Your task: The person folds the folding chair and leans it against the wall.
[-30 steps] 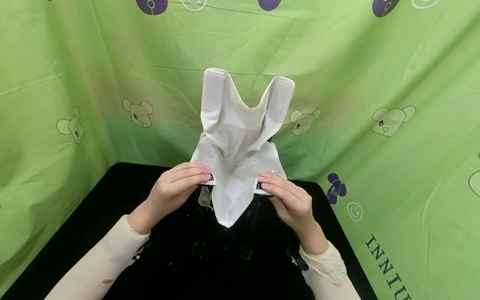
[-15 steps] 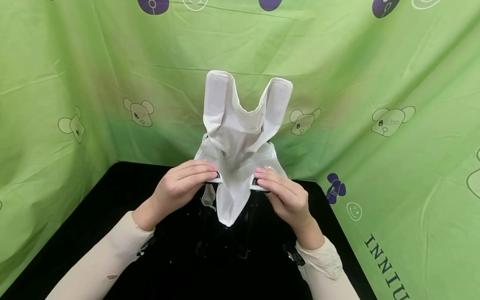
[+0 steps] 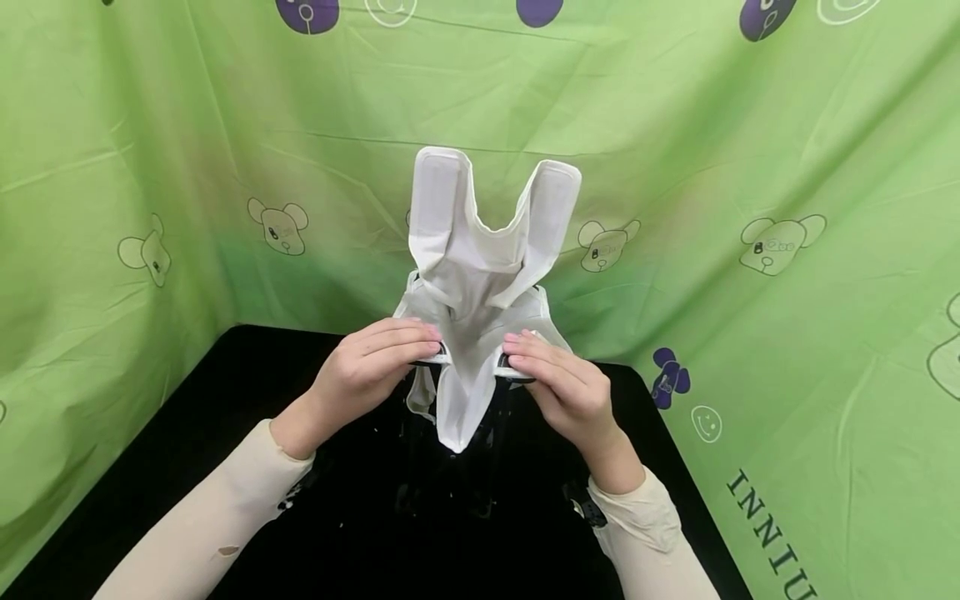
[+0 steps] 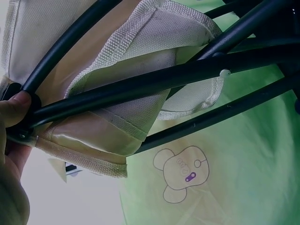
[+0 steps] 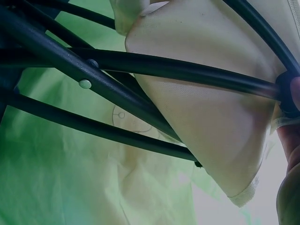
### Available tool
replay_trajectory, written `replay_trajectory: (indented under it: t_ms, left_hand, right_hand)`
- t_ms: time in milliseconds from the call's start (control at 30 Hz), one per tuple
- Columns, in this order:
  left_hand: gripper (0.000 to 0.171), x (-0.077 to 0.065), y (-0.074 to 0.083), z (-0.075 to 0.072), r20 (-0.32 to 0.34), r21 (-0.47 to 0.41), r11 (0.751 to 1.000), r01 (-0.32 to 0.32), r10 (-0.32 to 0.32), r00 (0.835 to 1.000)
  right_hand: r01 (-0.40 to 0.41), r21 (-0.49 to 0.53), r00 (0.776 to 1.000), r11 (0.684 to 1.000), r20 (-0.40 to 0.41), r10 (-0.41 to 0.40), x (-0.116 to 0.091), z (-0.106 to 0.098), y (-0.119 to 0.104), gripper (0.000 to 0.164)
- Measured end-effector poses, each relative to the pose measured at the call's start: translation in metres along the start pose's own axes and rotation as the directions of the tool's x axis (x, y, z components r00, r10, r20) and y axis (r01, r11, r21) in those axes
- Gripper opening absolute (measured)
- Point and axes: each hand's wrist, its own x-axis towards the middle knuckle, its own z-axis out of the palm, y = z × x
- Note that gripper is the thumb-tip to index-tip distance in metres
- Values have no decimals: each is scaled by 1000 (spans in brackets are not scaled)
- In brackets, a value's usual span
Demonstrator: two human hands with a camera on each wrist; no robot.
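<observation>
A small folding chair with a white fabric seat [image 3: 476,279] and a black tube frame [image 4: 154,79] stands upright in the head view. Two padded fabric arms rise at its back, and a pointed flap hangs at the front. My left hand [image 3: 356,371] grips the left front corner, fingers on top and thumb below, at a black joint [image 4: 35,101]. At the opposite front corner my right hand [image 3: 566,385] holds on the same way, beside another black joint [image 5: 286,93]. Underneath, the tubes cross at rivets [image 5: 85,84]. Between the hands the fabric sags into a fold.
The chair's legs blend into a black tabletop [image 3: 337,533]. Green curtain cloth [image 3: 660,108] printed with bear faces surrounds the table at the back and on both sides.
Both hands have moved closer together, bringing the front corners inward. The seat has narrowed, its middle fold has deepened, and the tops of the back arms have dropped slightly.
</observation>
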Motion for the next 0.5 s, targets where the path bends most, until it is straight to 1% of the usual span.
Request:
replay_trajectory:
  t_ms: [200,500]
  left_hand:
    - [17,2,-2,1,13,-33,999,16,-15,1000]
    - [16,4,-8,3,9,-99,995,20,-20,1000]
  right_hand:
    - [-7,30,1000,1000,8,6,1,2,3,11]
    - [-10,53,1000,999,19,9,4,6,7,11]
